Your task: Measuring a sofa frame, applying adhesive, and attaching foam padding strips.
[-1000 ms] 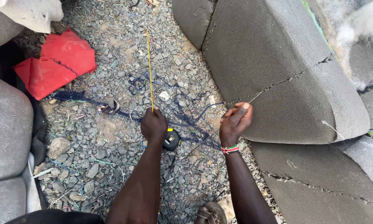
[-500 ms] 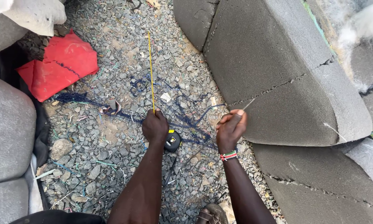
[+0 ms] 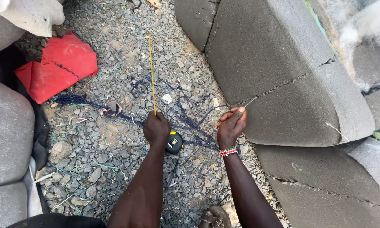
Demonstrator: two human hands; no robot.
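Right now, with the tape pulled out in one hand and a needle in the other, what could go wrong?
The left hand pinches the yellow tape blade stretched across the gravel; if the grip slips, it may snap back toward the tape measure case.
The right hand holds a thin needle against the grey foam cushion; it could prick a finger.
The loose blue thread might snag on stones.

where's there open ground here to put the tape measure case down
Barest gravel lies at the top, between the red sheet and the grey foam block, left of the yellow tape. Around both hands, left and right, blue thread tangles the ground.
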